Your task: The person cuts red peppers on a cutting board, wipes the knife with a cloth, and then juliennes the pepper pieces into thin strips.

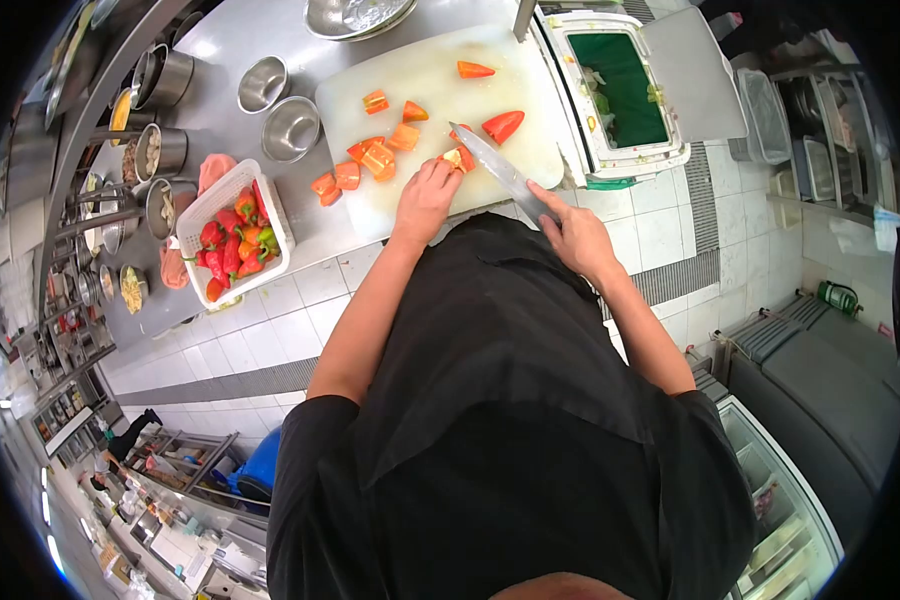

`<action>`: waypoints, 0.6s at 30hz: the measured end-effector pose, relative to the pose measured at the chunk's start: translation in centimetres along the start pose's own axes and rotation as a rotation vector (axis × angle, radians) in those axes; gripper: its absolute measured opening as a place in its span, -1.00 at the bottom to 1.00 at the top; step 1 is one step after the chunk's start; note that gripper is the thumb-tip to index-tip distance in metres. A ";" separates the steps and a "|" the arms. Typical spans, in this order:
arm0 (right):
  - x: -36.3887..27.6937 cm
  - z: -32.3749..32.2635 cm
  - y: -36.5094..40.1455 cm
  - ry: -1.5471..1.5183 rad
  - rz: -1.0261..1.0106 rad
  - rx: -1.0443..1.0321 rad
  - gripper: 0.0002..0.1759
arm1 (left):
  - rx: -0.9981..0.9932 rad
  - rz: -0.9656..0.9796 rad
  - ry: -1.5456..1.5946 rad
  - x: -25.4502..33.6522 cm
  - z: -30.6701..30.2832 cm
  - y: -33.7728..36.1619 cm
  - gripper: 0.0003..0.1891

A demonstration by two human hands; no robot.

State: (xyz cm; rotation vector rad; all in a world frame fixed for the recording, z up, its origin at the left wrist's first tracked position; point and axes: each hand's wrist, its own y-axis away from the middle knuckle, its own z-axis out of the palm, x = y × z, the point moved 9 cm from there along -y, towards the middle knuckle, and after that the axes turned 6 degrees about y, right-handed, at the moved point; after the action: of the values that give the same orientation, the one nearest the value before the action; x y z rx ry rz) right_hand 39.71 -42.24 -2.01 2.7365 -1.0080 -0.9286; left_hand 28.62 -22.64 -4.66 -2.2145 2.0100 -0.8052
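Observation:
My right hand is wrapped round the handle of a large knife, whose blade points up and left over the white cutting board. At the board's near edge, my left hand presses its fingertips on a cut red pepper piece, close to the blade. Several orange-red pepper chunks lie on the board left of the knife. A pointed red pepper piece rests right of the blade, and another lies farther back.
A white basket of peppers stands left of the board, near small steel bowls. Steel pots line the far left. On the right is an open bin with a green liner. A person is in the distance, lower left.

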 end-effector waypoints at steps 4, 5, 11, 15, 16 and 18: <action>0.0 0.4 0.0 0.088 0.058 -0.053 -0.30 | 0.007 0.022 -0.017 0.2 -0.1 -0.3 -0.77; 0.1 0.6 0.0 0.117 0.031 -0.038 -0.30 | 0.007 0.022 -0.017 0.2 0.0 -0.3 -0.77; 0.3 1.7 -0.5 0.094 0.064 -0.042 -0.33 | -0.016 0.004 -0.010 -0.5 0.5 0.1 -0.74; 0.0 2.7 -2.0 0.065 0.020 -0.016 -0.32 | -0.012 -0.006 0.074 -1.2 1.1 0.4 -0.59; -0.3 2.7 -2.2 0.053 0.004 -0.005 -0.33 | -0.010 -0.023 0.122 -1.3 1.1 0.6 -0.54; -0.9 2.4 -2.8 0.038 -0.011 0.007 -0.33 | 0.018 -0.038 0.145 -1.5 0.8 0.8 -0.56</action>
State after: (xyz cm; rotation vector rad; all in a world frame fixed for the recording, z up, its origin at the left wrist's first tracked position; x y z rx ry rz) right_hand 39.42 -39.20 -4.32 2.7566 -0.9930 -0.8727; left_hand 28.13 -21.60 -6.13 -2.2515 2.0176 -1.0125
